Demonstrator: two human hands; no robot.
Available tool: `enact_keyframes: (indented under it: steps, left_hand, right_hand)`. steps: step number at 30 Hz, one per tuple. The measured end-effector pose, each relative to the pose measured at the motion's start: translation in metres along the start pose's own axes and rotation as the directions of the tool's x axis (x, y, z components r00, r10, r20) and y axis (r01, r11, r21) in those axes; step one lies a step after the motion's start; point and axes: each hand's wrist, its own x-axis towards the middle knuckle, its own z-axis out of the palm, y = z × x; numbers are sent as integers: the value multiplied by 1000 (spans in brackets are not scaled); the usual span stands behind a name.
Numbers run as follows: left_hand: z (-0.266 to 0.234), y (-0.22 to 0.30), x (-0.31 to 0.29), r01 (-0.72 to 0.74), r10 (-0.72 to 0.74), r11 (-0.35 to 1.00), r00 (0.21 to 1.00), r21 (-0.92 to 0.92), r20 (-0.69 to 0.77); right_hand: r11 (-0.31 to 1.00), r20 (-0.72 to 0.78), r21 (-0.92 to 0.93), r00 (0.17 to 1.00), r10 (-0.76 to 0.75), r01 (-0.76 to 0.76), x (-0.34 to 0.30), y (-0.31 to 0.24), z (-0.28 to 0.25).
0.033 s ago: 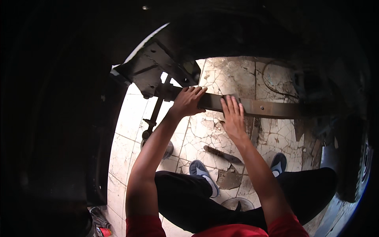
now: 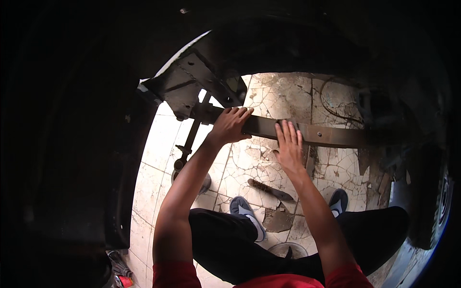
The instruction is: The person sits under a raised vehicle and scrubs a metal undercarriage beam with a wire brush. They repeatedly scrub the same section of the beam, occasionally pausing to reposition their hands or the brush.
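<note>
A long, flat metal bar (image 2: 336, 137), like a leaf spring, runs across the view with a bolt or rivet head on its face. My left hand (image 2: 230, 126) grips it near its left end, fingers over the far edge and thumb on the near side. Farther right along the bar, my right hand (image 2: 289, 146) lies with its fingers together and almost straight. They press a dark thin piece (image 2: 280, 123) onto the bar; most of it is hidden under the fingers, so its kind is unclear.
A metal bracket (image 2: 185, 79) and a dark rod (image 2: 192, 137) adjoin the bar's left end. Below, a wooden-handled brush or scraper (image 2: 270, 189) lies on cracked tiles (image 2: 240, 163). A round bowl (image 2: 300, 250) stands between my legs. Dark bodywork surrounds the opening.
My right hand has slid slightly right along the bar, and the dark piece has moved with it. The left hand keeps its place on the bar. The whole view has shifted slightly.
</note>
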Motion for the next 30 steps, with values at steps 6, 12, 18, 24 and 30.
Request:
enact_keyframes:
  steps: [6, 12, 18, 24, 30]
  left_hand:
    - [10, 0, -6, 23, -23, 996, 1000, 90, 0]
    - [16, -7, -1, -16, 24, 991, 998, 135, -59]
    - [7, 0, 3, 9, -9, 999, 1000, 39, -9]
    - [16, -9, 0, -19, 22, 999, 996, 37, -92]
    - [13, 5, -3, 43, -43, 999, 998, -13, -39]
  right_hand:
    - [983, -25, -106, 989, 148, -150, -29, 35, -14]
    - [998, 40, -51, 998, 44, -41, 4, -5, 1]
    - [994, 90, -92, 995, -46, 54, 40, -45, 14]
    - [993, 178, 5, 977, -120, 121, 48, -47, -4]
    - [998, 111, -69, 994, 22, -14, -8, 12, -23]
